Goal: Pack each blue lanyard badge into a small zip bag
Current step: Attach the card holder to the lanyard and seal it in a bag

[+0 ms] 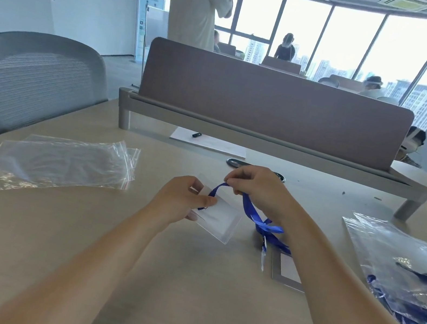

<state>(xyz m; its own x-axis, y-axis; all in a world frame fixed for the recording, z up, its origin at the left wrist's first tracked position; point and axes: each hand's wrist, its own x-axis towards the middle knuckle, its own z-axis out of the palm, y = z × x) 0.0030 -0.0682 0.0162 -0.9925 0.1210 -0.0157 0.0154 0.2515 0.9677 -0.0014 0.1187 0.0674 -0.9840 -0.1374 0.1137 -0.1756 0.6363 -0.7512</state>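
My left hand (181, 199) grips a clear badge holder (221, 219) over the middle of the table, thumb pressing a loop of blue lanyard (250, 211) against it. My right hand (256, 186) pinches the same ribbon just above the holder. The rest of the lanyard trails down to the right onto the table, ending near a white clip. A stack of empty zip bags (58, 163) lies at the left. At the right edge, zip bags (413, 285) with blue lanyards inside lie piled.
A grey-framed card (287, 272) lies flat under the lanyard's tail. A white sheet with a black pen (196, 135) sits by the brown desk divider (273, 106). A grey mesh chair (33, 78) stands at the left. People are beyond the divider.
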